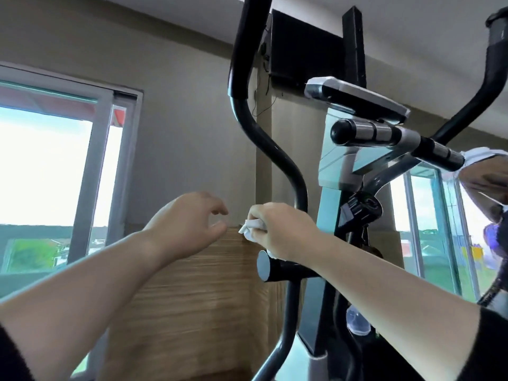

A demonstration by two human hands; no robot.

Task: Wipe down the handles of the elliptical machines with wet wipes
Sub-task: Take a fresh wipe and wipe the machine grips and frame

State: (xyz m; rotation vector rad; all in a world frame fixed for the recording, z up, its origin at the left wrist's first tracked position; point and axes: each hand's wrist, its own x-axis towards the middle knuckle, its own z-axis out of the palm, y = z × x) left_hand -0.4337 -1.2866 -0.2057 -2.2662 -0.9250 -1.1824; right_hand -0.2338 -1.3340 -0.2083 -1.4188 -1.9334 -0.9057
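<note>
Within right hand (284, 229), crumpled wipe (252, 225).

Bright daylight, pretty blown out

The left window (46, 166) glares white; the wood panel (192, 298) smears with blur, and edges bend fisheye-style.

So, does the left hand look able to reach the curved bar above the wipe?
Probably yes: the left hand holds nothing and hovers beside the curved bar; the right hand and wipe sit lower.

A small gym room: an elliptical machine (277, 152) stands before a wall-mounted screen (299, 48) and wide windows (41, 166).
</note>
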